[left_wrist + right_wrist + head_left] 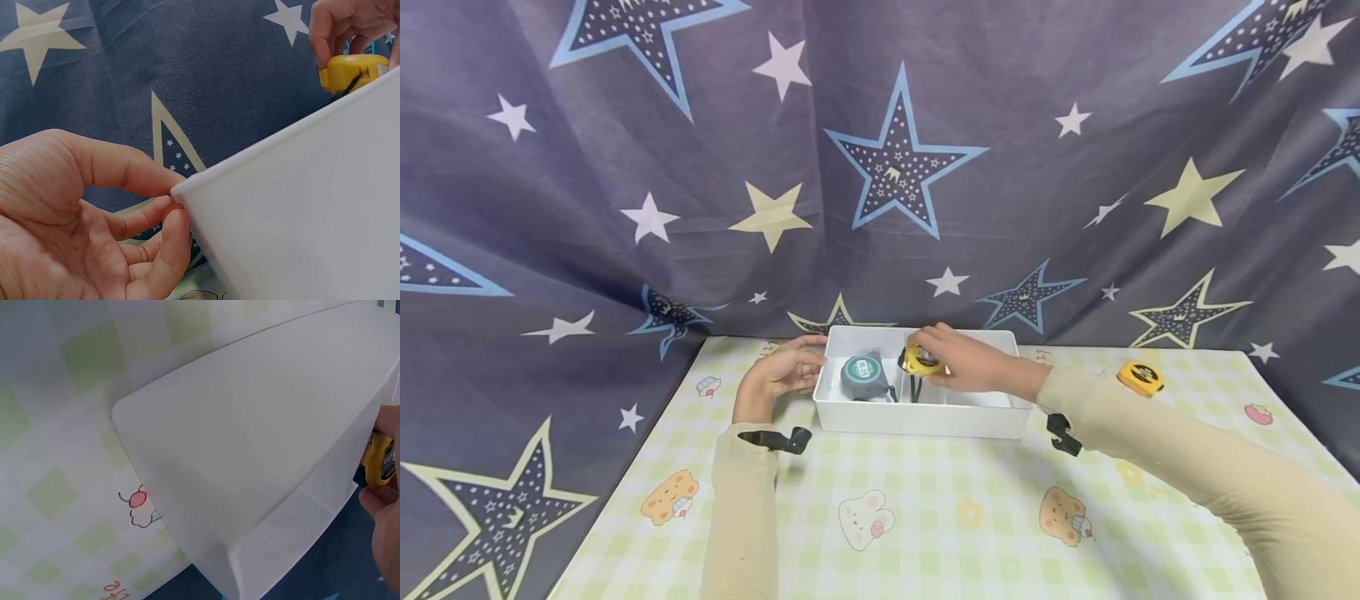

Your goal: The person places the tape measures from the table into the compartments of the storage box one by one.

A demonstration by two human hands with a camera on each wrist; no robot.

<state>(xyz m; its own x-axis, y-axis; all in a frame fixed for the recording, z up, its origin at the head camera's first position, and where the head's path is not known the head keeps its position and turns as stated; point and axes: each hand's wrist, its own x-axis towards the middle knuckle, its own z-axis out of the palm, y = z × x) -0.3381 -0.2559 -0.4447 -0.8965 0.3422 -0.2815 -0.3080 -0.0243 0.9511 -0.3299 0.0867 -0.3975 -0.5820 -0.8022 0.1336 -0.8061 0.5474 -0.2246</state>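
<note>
A white divided box (917,422) stands on the table, with a grey and teal tape measure (864,375) lying in its left compartment. My right hand (966,360) grips a yellow and black tape measure (919,362) over the middle of the box; a dark wrist strap hangs from it. In the left wrist view that yellow tape measure (355,72) shows above the box rim. My left hand (781,372) is at the box's left end, its fingertips (167,181) touching the corner of the rim.
A second yellow tape measure (1141,377) lies on the table to the right of the box, beyond my right forearm. A checked cloth (925,558) with cartoon prints covers the table. Behind it hangs a dark curtain (880,275) with stars.
</note>
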